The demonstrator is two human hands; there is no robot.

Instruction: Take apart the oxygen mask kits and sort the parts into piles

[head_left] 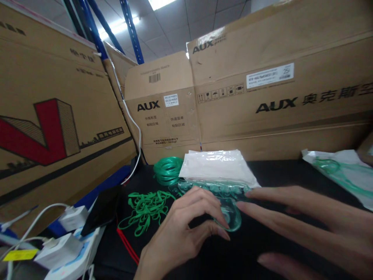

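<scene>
My left hand (194,223) pinches the rim of a clear, green-tinted plastic mask (233,217) between thumb and fingers. The mask lies low over the black table, partly covered by those fingers. From the right, my right hand (309,221) reaches in with fingers stretched and apart, its fingertips close to the mask's far side; whether they touch it I cannot tell. Just behind is a row of similar clear plastic masks (214,187), nested together. To the left of my left hand lies a loose tangle of green elastic straps (148,210).
A coil of green tubing (167,171) and a stack of white plastic bags (217,165) sit at the back. Bagged tubing (335,167) lies far right. A black phone (101,210), white chargers (60,249) and cables crowd the left. Cardboard walls (276,136) enclose the table.
</scene>
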